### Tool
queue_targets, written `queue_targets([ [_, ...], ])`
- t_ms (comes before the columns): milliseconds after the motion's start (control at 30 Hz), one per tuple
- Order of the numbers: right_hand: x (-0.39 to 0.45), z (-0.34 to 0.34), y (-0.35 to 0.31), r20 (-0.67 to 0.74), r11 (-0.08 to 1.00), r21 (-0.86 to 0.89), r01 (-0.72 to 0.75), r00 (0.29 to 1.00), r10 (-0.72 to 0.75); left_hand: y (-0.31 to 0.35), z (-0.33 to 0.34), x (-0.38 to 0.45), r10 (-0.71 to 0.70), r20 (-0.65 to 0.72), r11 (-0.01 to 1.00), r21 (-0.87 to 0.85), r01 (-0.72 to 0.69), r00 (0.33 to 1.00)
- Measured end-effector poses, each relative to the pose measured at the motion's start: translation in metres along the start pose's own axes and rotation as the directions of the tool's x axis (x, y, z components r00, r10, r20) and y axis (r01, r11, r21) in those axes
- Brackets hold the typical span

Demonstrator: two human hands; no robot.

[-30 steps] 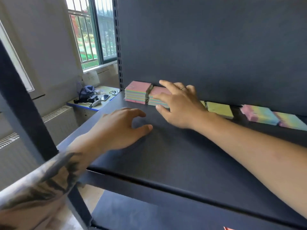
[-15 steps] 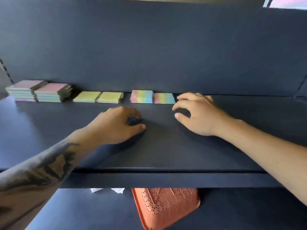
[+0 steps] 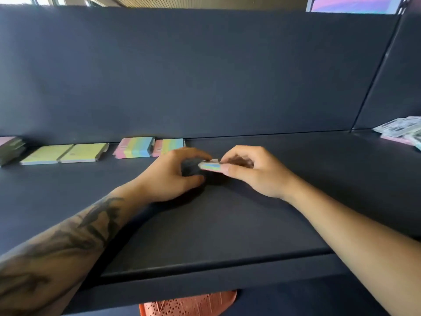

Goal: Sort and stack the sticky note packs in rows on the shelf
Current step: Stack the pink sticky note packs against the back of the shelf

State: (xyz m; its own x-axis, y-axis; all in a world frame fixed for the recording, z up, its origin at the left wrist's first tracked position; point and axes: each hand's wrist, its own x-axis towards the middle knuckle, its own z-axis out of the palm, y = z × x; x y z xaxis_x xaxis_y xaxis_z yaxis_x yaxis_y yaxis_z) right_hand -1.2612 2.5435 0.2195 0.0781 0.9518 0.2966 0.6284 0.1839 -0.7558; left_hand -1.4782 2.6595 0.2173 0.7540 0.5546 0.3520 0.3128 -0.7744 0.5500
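Note:
My right hand (image 3: 252, 173) pinches a small rainbow-striped sticky note pack (image 3: 210, 165) just above the dark shelf (image 3: 227, 224). My left hand (image 3: 173, 176) sits beside it with curled fingers, its fingertips close to the pack's left end; whether they touch it is unclear. Along the back wall lie two rainbow packs (image 3: 134, 147) (image 3: 168, 145), two yellow-green packs (image 3: 47, 154) (image 3: 83, 152), and a stack with a pink top (image 3: 10, 148) at the far left edge.
A heap of wrapped packs (image 3: 403, 131) lies at the shelf's far right. An orange perforated basket (image 3: 189, 304) shows below the shelf's front edge. The dark back panel (image 3: 205, 76) rises behind the row.
The view has turned right along the shelf. My right hand has taken hold of a rainbow pack and brought it in front of the row; my left hand has moved up beside it.

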Motion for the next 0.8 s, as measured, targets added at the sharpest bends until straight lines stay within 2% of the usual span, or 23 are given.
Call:
queue_targets([
  [67,0.002,-0.001,-0.005,-0.017,0.967,0.256,-0.004,1.0,0.008,-0.001,0.0,0.004,-0.002,-0.091,0.987,-0.163,-0.013,0.996],
  [133,0.004,0.001,-0.014,0.027,0.864,0.498,-0.075,0.997,0.071,0.005,-0.002,0.005,-0.056,-0.153,0.933,-0.359,-0.003,0.987],
  [200,0.006,0.004,-0.02,0.066,0.789,0.6,-0.132,0.991,0.116,0.009,-0.004,0.002,-0.113,-0.152,0.883,-0.469,0.029,0.982],
  [267,0.005,0.008,-0.022,0.074,0.784,0.601,-0.156,0.987,0.14,0.009,-0.005,-0.001,-0.15,-0.116,0.857,-0.51,0.071,0.982],
  [333,0.004,0.012,-0.024,0.048,0.837,0.529,-0.141,0.99,0.136,0.007,-0.007,-0.003,-0.196,-0.105,0.828,-0.55,0.107,0.975],
  [400,0.003,0.015,-0.022,-0.034,0.928,0.361,-0.092,0.993,0.112,0.004,-0.01,-0.003,-0.248,-0.124,0.81,-0.57,0.135,0.961],
  [500,-0.001,0.018,-0.02,-0.129,0.993,0.108,0.049,0.991,-0.035,0.001,-0.014,-0.004,-0.294,-0.138,0.801,-0.575,0.165,0.946],
  [633,-0.005,0.02,-0.023,-0.032,0.953,-0.182,0.243,0.967,-0.253,0.002,-0.014,-0.004,-0.293,-0.107,0.815,-0.547,0.19,0.95],
  [800,-0.006,0.017,-0.037,0.011,0.886,-0.388,0.255,0.962,-0.273,0.005,-0.021,-0.011,-0.251,-0.047,0.821,-0.54,0.187,0.967],
])
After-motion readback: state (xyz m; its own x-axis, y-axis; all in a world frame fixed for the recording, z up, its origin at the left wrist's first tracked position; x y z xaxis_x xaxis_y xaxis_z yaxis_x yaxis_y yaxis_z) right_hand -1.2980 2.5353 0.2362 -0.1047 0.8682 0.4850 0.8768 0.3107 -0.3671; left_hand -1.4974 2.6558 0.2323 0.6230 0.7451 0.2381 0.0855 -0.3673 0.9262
